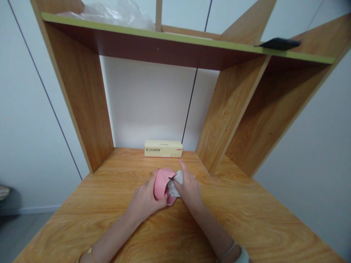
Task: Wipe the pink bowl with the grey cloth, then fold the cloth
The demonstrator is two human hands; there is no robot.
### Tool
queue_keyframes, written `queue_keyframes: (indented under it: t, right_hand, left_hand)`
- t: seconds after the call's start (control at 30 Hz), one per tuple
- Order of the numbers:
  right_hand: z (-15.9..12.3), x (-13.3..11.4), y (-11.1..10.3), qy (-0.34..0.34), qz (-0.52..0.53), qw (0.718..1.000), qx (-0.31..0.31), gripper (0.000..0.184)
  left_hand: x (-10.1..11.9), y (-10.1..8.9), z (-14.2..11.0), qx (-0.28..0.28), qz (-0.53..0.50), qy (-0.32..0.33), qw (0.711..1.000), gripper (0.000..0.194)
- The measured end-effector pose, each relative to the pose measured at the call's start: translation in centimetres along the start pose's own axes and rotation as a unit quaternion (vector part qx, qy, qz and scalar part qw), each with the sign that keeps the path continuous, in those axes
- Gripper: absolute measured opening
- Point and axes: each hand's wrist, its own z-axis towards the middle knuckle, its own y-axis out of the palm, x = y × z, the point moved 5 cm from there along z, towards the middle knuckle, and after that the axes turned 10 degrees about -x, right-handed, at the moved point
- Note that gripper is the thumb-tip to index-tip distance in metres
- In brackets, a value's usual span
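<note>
at the far left a tall wooden side panel (79, 98) is rising from the back of the wooden tabletop (117, 226), and crumpled clear plastic (117, 14) is lying on the shelf (192, 39) overhead. the left hand (145, 197), with a gold-toned bracelet (90, 251) circling its wrist, is grasping the left side of a pink case (161, 182), its fingers wrapping the outer wall and its thumb pressing near the lower edge. the case is sitting mid-picture, over the table in front of the person; its long axis is running roughly from near to far, and its opening is facing right, toward the other hand. beyond it a pale yellow box (163, 149) is standing on the table before the white back wall, its long axis going left to right. at the case's mouth a grey cloth (175, 186) is bunching up, partly covering the opening. the right hand (190, 188) is pinching this cloth, its index finger extending toward the box; i cannot tell whether the fingertip is touching it. farther right, a wooden divider (230, 117) is standing well apart from the case, and a dark flat object (281, 44) is resting on the shelf above.
</note>
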Motion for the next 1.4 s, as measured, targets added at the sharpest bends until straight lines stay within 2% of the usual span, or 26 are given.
queue_keyframes:
  t: [0.1,0.23,0.33,0.43,0.57,0.67,0.77,1.0,1.1,1.23,1.4]
  right_hand:
    - [0.0,0.1,-0.2,-0.003,0.014,1.0,0.011,0.068]
    - [0.1,0.5,0.6,0.04,0.069,0.996,-0.048,0.07]
    - [0.2,0.6,1.2,0.035,0.105,0.992,-0.068,0.065]
    - [0.0,0.6,1.2,0.014,0.1,0.994,-0.041,0.063]
    - [-0.4,-0.1,0.2,-0.078,0.025,0.996,0.038,0.058]
    - [-0.5,-0.5,-0.4,-0.117,-0.024,0.991,0.063,0.057]
    - [-0.3,-0.3,-0.5,-0.095,-0.013,0.993,0.062,0.062]
    - [0.0,0.4,0.9,-0.027,0.083,0.996,-0.036,0.059]
    - [-0.2,0.6,1.0,-0.003,0.112,0.993,-0.033,0.055]
    - [-0.3,0.8,1.4,0.037,0.152,0.988,-0.011,0.053]
    - [-0.2,1.4,2.8,0.077,0.237,0.968,0.019,0.05]
  left_hand:
    - [0.5,-0.3,-0.2,0.001,0.013,0.014,1.0,0.072]
    - [1.0,-0.5,-0.3,-0.001,0.013,0.026,1.0,0.076]
    - [1.1,-0.5,-0.4,-0.003,0.012,0.023,1.0,0.077]
    - [1.0,-0.6,-0.4,-0.006,0.011,0.023,1.0,0.078]
    - [0.9,-0.5,-0.3,0.0,0.007,0.019,1.0,0.076]
    - [0.8,-0.4,-0.3,0.009,0.001,0.022,1.0,0.077]
    - [0.9,-0.4,-0.3,0.011,-0.002,0.033,0.999,0.077]
    - [0.5,-0.5,-0.4,0.036,-0.031,0.055,0.997,0.076]
    - [-0.5,-0.7,-0.1,0.062,-0.083,0.069,0.992,0.074]
    - [-2.1,-0.7,0.7,0.095,-0.166,0.081,0.978,0.083]
    - [-2.5,0.6,1.2,0.088,-0.238,0.103,0.962,0.088]
